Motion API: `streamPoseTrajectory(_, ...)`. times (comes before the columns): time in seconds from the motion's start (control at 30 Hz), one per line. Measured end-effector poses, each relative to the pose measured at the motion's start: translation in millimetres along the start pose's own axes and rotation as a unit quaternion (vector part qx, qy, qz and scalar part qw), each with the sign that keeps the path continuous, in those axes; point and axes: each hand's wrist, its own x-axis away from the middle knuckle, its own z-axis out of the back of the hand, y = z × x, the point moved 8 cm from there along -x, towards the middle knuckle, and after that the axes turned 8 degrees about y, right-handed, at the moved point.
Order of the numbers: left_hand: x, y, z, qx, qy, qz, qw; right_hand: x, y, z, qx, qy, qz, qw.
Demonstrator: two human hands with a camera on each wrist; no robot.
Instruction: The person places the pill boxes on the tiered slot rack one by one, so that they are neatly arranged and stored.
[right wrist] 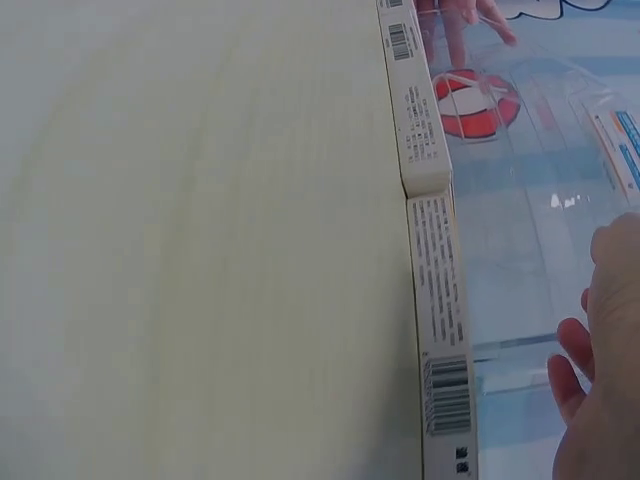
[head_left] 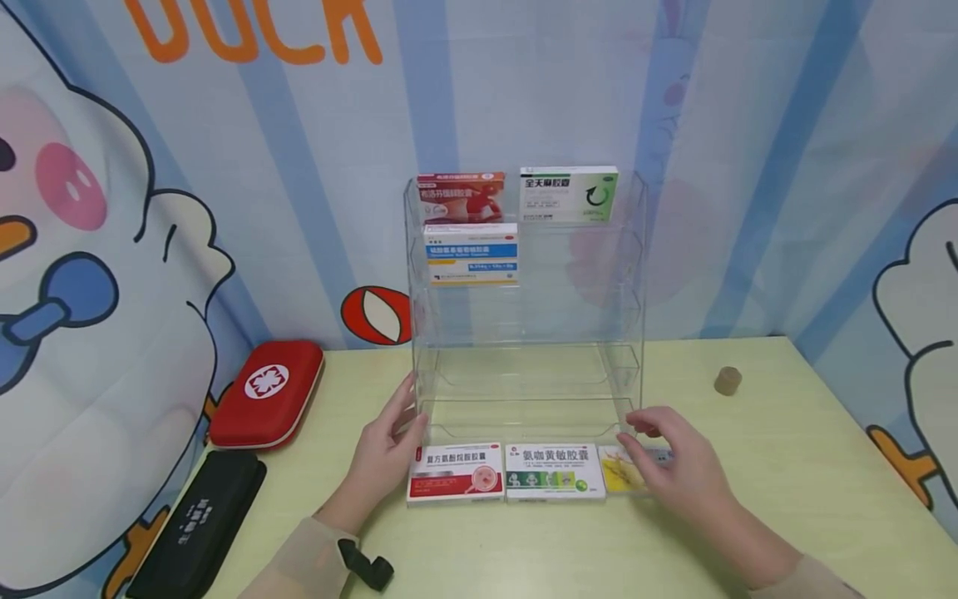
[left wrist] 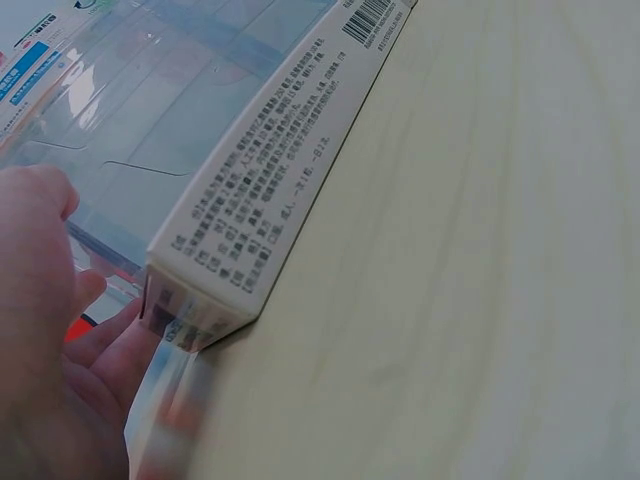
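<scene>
A clear tiered display rack (head_left: 569, 312) stands upright on the table. My left hand (head_left: 382, 457) grips its lower left side, thumb towards the front and fingers along the outside. At the lower right front corner, my right hand (head_left: 684, 466) holds the rack with thumb and curled fingers; its contact is partly hidden. Before the rack lie a red-and-white medicine box (head_left: 456, 474), a white-and-green medicine box (head_left: 555, 472) and a yellow medicine box (head_left: 619, 472), which the right hand partly covers. Up in the rack are a red box (head_left: 461, 200), a green-and-white box (head_left: 569, 195) and a blue-striped box (head_left: 471, 256).
On the left of the table lie a red zipped case (head_left: 262, 395) with a white cross emblem and a long black case (head_left: 198, 524). A small brown cylinder (head_left: 728, 381) stands at the right. Behind the table hangs a striped cartoon backdrop (head_left: 509, 91).
</scene>
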Motion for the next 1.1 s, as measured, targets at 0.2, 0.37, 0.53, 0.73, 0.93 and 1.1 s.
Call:
streamPoseTrajectory(0.2,-0.1,-2.0,1.1,-0.003,0.002,0.005,1.0000,4.2,12,2,0.022,-0.019,0.010,0.9995)
streamPoseTrajectory(0.37,-0.8,-3.9,1.6,-0.002,0.003,0.007,1.0000,8.0,21,5,0.028,-0.040,0.009,0.9988)
streamPoseTrajectory(0.53,-1.2,-3.5,1.4,-0.002,0.004,0.005,1.0000,13.8,33,8,0.044,-0.076,-0.014,0.9960)
streamPoseTrajectory(0.73,0.4,-1.5,2.0,-0.002,0.001,0.007,1.0000,24.3,46,9,0.059,-0.129,-0.047,0.9888)
streamPoseTrajectory(0.93,0.6,-0.8,2.0,-0.003,0.001,0.008,1.0000,33.5,55,9,0.063,-0.185,-0.078,0.9777)
streamPoseTrajectory(1.1,-0.5,-3.3,-0.2,-0.001,-0.002,0.007,1.0000,39.5,59,13,0.070,-0.216,-0.088,0.9698)
